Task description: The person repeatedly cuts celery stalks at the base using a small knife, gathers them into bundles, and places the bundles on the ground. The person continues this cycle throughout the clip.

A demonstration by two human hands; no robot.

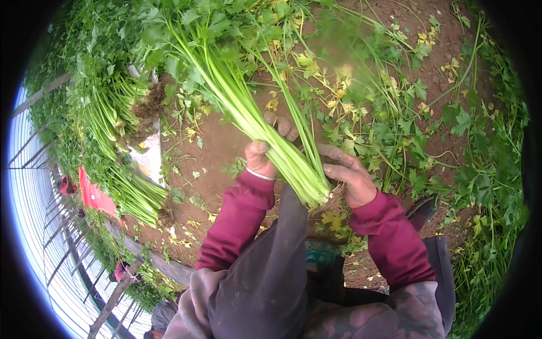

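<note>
A bunch of green celery (254, 112) slants across the view, leaves at the upper left and root end low on the right. My left hand (261, 159) is closed around its stalks, thumb in front and fingertips showing on the far side. At the root end, my right hand (353, 176) lies against a few outer stalks (296, 108) that splay away from the bunch. Its fingers pass partly behind these stalks, so whether they pinch them is hidden. Soil-covered roots (336, 197) show beside the right palm.
On the left, several celery bunches (137, 193) with roots lie on a white sheet (148, 159), near a red plastic bag (96, 193). Loose stalks and yellowed leaves (338, 101) litter the soil (199, 156). Standing greenery (487, 182) borders the right. Other people (123, 271) are at the far left.
</note>
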